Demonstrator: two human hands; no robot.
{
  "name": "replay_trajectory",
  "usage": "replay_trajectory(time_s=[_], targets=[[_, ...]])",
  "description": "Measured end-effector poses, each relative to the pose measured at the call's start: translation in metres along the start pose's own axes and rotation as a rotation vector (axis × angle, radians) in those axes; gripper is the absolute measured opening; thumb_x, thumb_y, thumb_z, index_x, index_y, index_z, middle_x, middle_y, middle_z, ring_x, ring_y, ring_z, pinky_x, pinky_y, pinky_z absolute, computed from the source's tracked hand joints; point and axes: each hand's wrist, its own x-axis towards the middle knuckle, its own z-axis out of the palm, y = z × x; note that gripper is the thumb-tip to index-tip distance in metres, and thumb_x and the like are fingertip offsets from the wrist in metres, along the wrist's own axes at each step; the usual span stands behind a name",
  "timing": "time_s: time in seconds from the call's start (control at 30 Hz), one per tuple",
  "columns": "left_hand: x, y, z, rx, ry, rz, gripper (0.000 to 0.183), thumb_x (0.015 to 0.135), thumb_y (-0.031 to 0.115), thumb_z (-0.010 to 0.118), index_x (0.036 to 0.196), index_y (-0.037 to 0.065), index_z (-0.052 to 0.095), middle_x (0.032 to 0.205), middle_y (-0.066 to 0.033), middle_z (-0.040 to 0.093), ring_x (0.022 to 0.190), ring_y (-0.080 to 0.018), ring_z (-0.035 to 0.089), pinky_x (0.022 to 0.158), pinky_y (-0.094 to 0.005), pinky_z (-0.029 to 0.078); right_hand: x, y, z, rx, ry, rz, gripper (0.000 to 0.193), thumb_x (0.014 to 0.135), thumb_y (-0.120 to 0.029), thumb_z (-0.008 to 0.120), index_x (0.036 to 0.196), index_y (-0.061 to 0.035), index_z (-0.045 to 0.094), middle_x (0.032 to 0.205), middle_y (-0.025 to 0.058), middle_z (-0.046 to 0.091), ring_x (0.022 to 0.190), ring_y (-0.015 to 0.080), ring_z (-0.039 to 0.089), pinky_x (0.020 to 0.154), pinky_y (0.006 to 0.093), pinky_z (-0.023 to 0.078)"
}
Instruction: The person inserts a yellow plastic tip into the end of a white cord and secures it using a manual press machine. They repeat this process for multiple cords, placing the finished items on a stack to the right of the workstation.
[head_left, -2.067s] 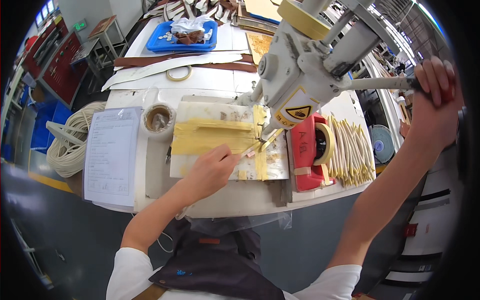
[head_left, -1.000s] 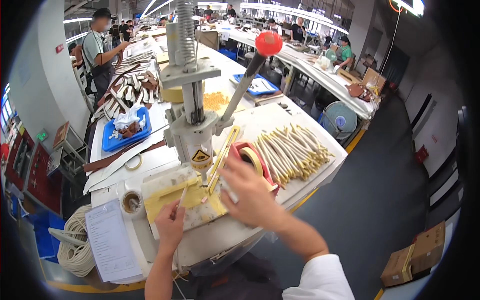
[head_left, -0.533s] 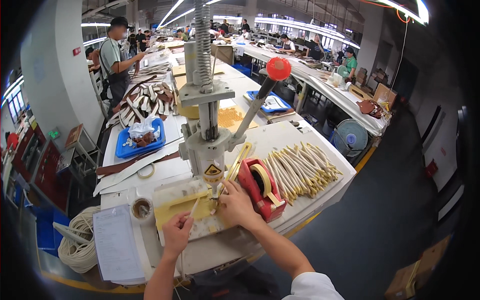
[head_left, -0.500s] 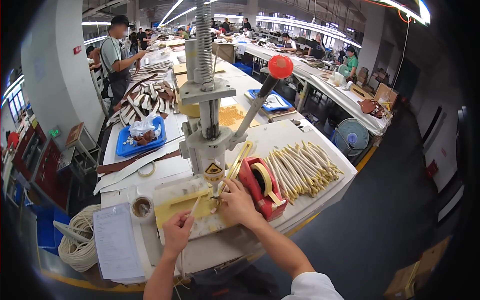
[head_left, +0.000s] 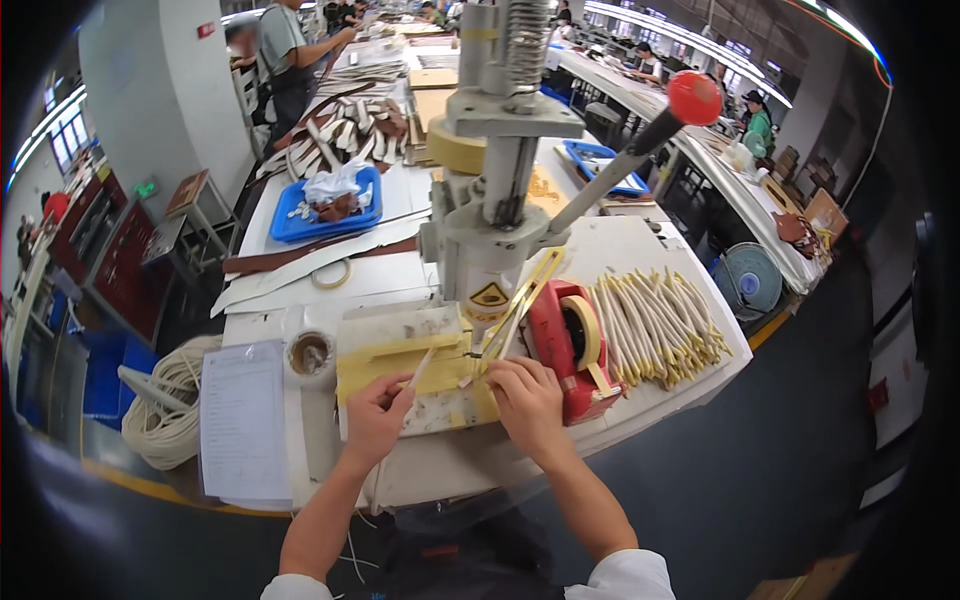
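My left hand (head_left: pixel 378 415) is closed in a pinch on a thin white cord (head_left: pixel 422 368), whose end points up over the yellow-taped base plate (head_left: pixel 400 350) of a hand press (head_left: pixel 482 260). Just right of the press's lower tip, my right hand (head_left: pixel 528 400) has its fingers curled together near the plate. What those fingers hold, if anything, is hidden. A small pinkish piece (head_left: pixel 466 382) lies on the plate between the hands. Close beside my right hand stands a red tape dispenser (head_left: pixel 560 340) with a yellowish roll.
Right of the dispenser lies a bundle of white cords with yellow ends (head_left: pixel 660 330). The red-knobbed lever (head_left: pixel 693 98) rises rightward. At left are a clear tape roll (head_left: pixel 311 354), a paper sheet (head_left: pixel 243 420), a cord coil (head_left: pixel 165 410) and a blue tray (head_left: pixel 290 225). People work farther back.
The view has shifted, so the bench appears farther right and higher. My right hand has drawn slightly back from the press tip. My left hand still pinches the cord.
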Motion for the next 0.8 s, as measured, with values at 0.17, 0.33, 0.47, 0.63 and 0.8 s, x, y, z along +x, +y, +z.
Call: replay_trajectory(time_s=[0.17,0.33,0.47,0.63,0.8], targets=[[0.000,-0.001,-0.002,-0.026,0.011,-0.003,0.026,0.093,0.003,0.068,0.118,-0.003,0.070,0.079,-0.0015,0.067,0.061,-0.0020,0.053,0.052,-0.0191,0.041,-0.026,-0.036,-0.080,0.255,0.224,-0.083,0.021,0.082,0.000,0.079,0.095,-0.0059,0.064,0.098,0.0108,0.075,0.081,0.0259,0.072,0.068,0.0335,0.056],[-0.002,0.004,-0.006,-0.067,0.004,-0.053,0.026,0.092,0.000,0.065,0.117,-0.002,0.070,0.080,-0.0038,0.068,0.059,-0.0032,0.055,0.051,-0.0190,0.043,-0.032,-0.014,-0.168,0.243,0.771,0.030,0.024,0.084,0.009,0.073,0.097,-0.0044,0.058,0.096,0.0159,0.065,0.072,0.0200,0.066,0.071,0.0312,0.060],[-0.002,0.007,-0.006,-0.043,-0.019,-0.024,0.026,0.092,-0.001,0.064,0.118,-0.002,0.070,0.082,-0.0043,0.068,0.059,-0.0032,0.056,0.052,-0.0188,0.044,0.000,0.052,-0.176,0.088,0.742,0.179,0.016,0.084,0.008,0.073,0.088,0.0001,0.059,0.101,0.0151,0.063,0.080,0.0190,0.065,0.072,0.0295,0.060],[0.000,0.005,0.000,-0.074,-0.045,0.000,0.026,0.093,0.000,0.065,0.119,-0.002,0.068,0.083,-0.0055,0.069,0.058,-0.0034,0.055,0.050,-0.0188,0.044,-0.008,0.119,-0.147,-0.207,0.449,0.213,0.016,0.077,0.007,0.076,0.083,-0.0023,0.065,0.096,0.0123,0.066,0.085,0.0253,0.067,0.075,0.0346,0.057],[-0.003,0.006,-0.006,-0.079,-0.035,-0.038,0.027,0.093,-0.001,0.066,0.120,-0.003,0.067,0.084,-0.0081,0.070,0.055,-0.0048,0.055,0.046,-0.0196,0.045,-0.017,0.104,-0.134,-0.235,0.294,0.244,0.012,0.079,-0.002,0.076,0.089,-0.0031,0.069,0.104,0.0129,0.069,0.094,0.0323,0.068,0.082,0.0417,0.054]])
